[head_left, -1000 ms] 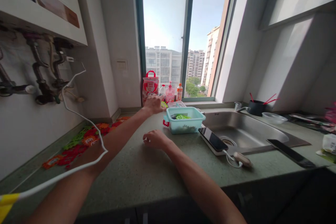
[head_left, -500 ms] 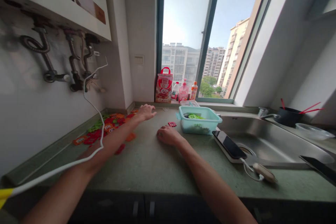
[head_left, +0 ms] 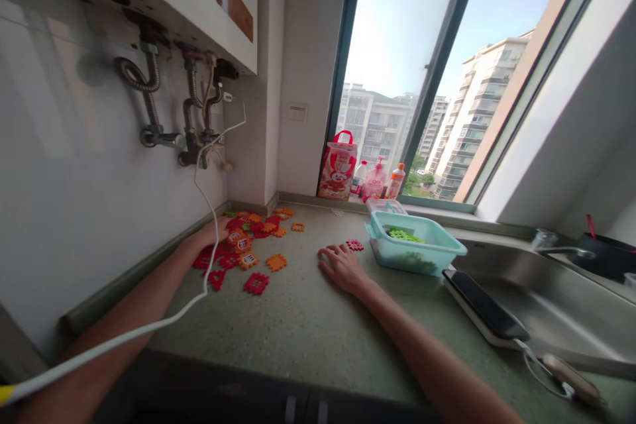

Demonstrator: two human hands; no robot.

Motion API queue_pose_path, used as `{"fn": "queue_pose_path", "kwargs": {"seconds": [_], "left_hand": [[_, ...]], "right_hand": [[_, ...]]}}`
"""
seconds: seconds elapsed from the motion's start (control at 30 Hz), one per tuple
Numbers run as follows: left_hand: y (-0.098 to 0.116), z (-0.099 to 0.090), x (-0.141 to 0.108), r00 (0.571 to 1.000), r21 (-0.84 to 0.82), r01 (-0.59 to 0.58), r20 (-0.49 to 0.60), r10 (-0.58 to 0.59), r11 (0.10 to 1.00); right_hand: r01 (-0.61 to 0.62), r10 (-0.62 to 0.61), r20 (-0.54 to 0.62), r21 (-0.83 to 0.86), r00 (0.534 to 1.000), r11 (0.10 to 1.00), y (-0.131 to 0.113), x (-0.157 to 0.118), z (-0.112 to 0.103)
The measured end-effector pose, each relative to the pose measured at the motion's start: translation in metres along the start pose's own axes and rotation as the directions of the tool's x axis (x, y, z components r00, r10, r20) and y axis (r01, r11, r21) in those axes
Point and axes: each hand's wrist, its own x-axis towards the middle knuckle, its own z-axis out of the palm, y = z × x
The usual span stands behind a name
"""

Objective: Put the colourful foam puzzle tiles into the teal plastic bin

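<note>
Plastic pieces (head_left: 242,242): flat, mostly squarish, with notched, gear-like edges; red and orange, some green among them; several with latticed centres; heaped at the back left corner of the counter (head_left: 298,324), a few strays lying toward its middle. Strays: 1 red square (head_left: 256,283), pierced centre, nearest the front edge; 1 orange square (head_left: 276,262), just behind it; 1 orange open frame (head_left: 298,227), nearer the back edge. Left hand (head_left: 209,234): at the heap's left side, by the counter's wall edge, fingers partly hidden; whether it grips a piece cannot be told. Right hand (head_left: 342,266): palm down on the counter, loosely open, fingers slightly bent. 1 pinkish-red notched piece (head_left: 354,245): lying flat, just beside the right hand's fingers. 1 turquoise tub (head_left: 412,258): translucent, toward the back edge, left of the sink (head_left: 571,298); bright green latticed pieces (head_left: 405,234) inside. 1 dark-screened phone (head_left: 489,308): at the sink's left rim. Back ledge: 1 red-handled bag (head_left: 339,172), 3 bottles (head_left: 375,182).
</note>
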Motion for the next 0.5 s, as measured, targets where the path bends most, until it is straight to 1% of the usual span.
{"fn": "queue_pose_path", "kwargs": {"seconds": [0.07, 0.13, 0.23, 0.3, 0.37, 0.43, 0.5], "left_hand": [[-0.002, 0.010, 0.002, 0.999, 0.010, 0.004, 0.037, -0.004, 1.000], [-0.003, 0.016, 0.003, 0.998, 0.027, 0.005, 0.063, -0.006, 1.000], [-0.002, 0.018, -0.001, 0.999, 0.053, 0.007, 0.044, -0.009, 0.999], [-0.002, 0.018, -0.004, 0.999, 0.064, 0.023, 0.024, -0.024, 0.998], [-0.003, 0.019, -0.005, 0.998, 0.068, 0.041, 0.038, -0.044, 0.997], [-0.005, 0.022, -0.006, 0.996, 0.071, 0.051, 0.075, -0.057, 0.996], [-0.007, 0.024, -0.007, 0.995, 0.080, 0.053, 0.084, -0.059, 0.995]], "right_hand": [[-0.028, 0.028, -0.001, -0.020, 1.000, 0.999, -0.001, 0.007, 0.006], [-0.045, 0.045, 0.007, -0.042, 0.999, 0.998, -0.003, 0.018, 0.011], [-0.036, 0.037, 0.017, -0.053, 0.999, 0.998, -0.007, 0.043, 0.018], [0.003, -0.003, 0.004, -0.049, 1.000, 0.999, -0.014, 0.065, 0.025], [0.050, -0.051, -0.036, -0.034, 0.998, 0.998, -0.027, 0.091, 0.031], [0.090, -0.090, -0.084, -0.002, 0.992, 0.996, -0.044, 0.121, 0.038], [0.138, -0.133, -0.104, 0.041, 0.986, 0.990, -0.065, 0.152, 0.042]]}}
